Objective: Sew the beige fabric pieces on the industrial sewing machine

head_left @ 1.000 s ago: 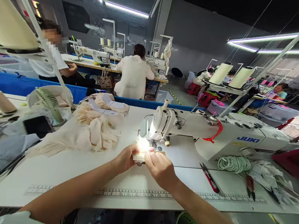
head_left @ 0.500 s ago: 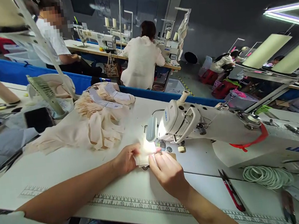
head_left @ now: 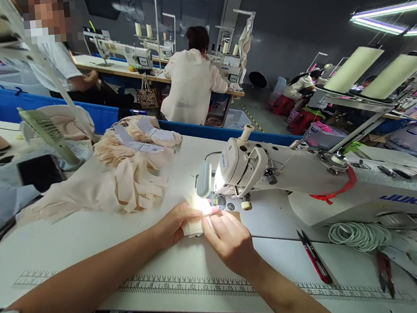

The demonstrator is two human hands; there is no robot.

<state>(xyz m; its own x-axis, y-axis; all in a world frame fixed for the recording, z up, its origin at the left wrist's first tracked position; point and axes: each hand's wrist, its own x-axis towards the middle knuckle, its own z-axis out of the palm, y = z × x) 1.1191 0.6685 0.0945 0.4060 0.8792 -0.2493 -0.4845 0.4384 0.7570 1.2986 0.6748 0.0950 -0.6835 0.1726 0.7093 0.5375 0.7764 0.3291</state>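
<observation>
Both my hands on one small cream fabric piece (head_left: 194, 226), flat on the white sewing table (head_left: 91, 235), just in front of the needle area of the white Juki sewing machine (head_left: 305, 182). My left hand (head_left: 172, 224) pinches the left edge of the piece, thumb on top. My right hand (head_left: 230, 240) grips the right edge, fingertips (head_left: 214, 219) pressed down beside the presser foot. Machine lamp blows out the spot where the cloth meets the needle, so I can't tell if the edge is under the foot.

Pile of beige fabric strips (head_left: 130, 178) behind my left hand, well apart from it. Red-handled thread snips (head_left: 314, 257) lie on the table to the right of my right wrist, not touching. Coil of pale green elastic cord (head_left: 359, 235) sits past the snips, against the machine base. Printed ruler scale (head_left: 190, 287) runs along the table's near edge under my forearms. Person in a white shirt (head_left: 191, 85) sits back to me at the next bench.
</observation>
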